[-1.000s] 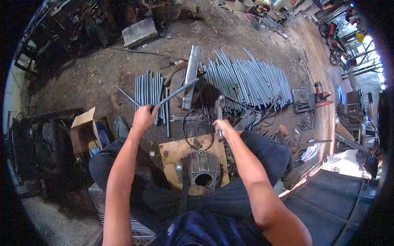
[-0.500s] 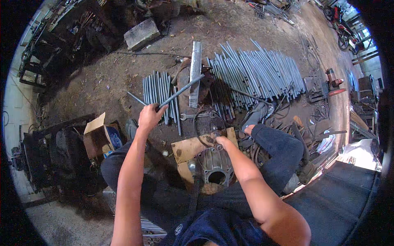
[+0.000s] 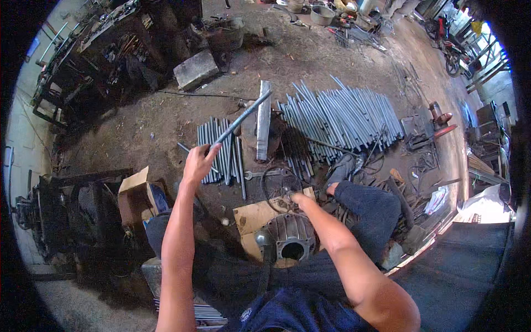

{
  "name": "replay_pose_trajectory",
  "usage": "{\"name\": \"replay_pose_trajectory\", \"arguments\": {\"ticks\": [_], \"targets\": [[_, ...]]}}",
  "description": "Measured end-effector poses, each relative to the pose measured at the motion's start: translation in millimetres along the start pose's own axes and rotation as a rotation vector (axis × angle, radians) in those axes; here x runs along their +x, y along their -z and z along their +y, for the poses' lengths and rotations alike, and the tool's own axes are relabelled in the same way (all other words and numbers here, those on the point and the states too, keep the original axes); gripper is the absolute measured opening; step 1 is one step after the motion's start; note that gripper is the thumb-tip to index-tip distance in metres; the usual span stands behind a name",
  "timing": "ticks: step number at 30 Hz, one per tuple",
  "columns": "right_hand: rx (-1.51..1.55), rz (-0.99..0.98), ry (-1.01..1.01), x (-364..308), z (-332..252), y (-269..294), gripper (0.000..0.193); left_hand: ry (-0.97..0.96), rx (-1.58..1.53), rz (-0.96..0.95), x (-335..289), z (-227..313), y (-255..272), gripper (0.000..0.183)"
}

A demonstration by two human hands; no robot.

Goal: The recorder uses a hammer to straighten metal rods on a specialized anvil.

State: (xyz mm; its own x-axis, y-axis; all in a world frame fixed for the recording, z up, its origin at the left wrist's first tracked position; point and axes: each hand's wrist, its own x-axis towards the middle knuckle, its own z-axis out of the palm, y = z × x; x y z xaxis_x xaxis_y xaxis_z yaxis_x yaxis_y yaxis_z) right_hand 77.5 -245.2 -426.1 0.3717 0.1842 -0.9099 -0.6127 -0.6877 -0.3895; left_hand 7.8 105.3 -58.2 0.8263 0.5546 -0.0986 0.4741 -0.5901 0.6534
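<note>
My left hand (image 3: 198, 163) is closed round the near end of a grey metal rod (image 3: 239, 120). The rod slants away to the right, and its far end crosses over a flat silvery metal bar (image 3: 264, 124). Whether they touch I cannot tell. Beneath this hand lies a small bundle of similar rods (image 3: 225, 160). My right hand (image 3: 298, 200) is low between my legs, beside a black cable and above a cast metal housing (image 3: 290, 232) on cardboard (image 3: 254, 214). Its fingers curl round something dark that is too unclear to name.
A large pile of rods (image 3: 343, 119) lies ahead right, and a wrench (image 3: 265, 174) sits near the bar. A concrete block (image 3: 196, 70) stands far left, with an open cardboard box (image 3: 138, 196) at left. A red-disc tool (image 3: 442, 122) is at far right.
The view has tilted up, so the scene sits lower. The rod in my left hand points more steeply away, its tip nearer the bar's far end. My right hand stays by the housing.
</note>
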Motion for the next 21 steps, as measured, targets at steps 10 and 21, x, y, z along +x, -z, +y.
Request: {"name": "replay_pose_trajectory", "arguments": {"ticks": [10,21], "targets": [[-0.525,0.219,-0.094,-72.8,-46.8,32.4,0.041,-0.043,0.027,0.027,-10.9,-4.4,13.4,0.055],[-0.767,0.555,0.057,-92.8,-55.5,22.9,0.032,-0.011,0.163,-0.033,-10.9,21.9,31.1,0.059]]}}
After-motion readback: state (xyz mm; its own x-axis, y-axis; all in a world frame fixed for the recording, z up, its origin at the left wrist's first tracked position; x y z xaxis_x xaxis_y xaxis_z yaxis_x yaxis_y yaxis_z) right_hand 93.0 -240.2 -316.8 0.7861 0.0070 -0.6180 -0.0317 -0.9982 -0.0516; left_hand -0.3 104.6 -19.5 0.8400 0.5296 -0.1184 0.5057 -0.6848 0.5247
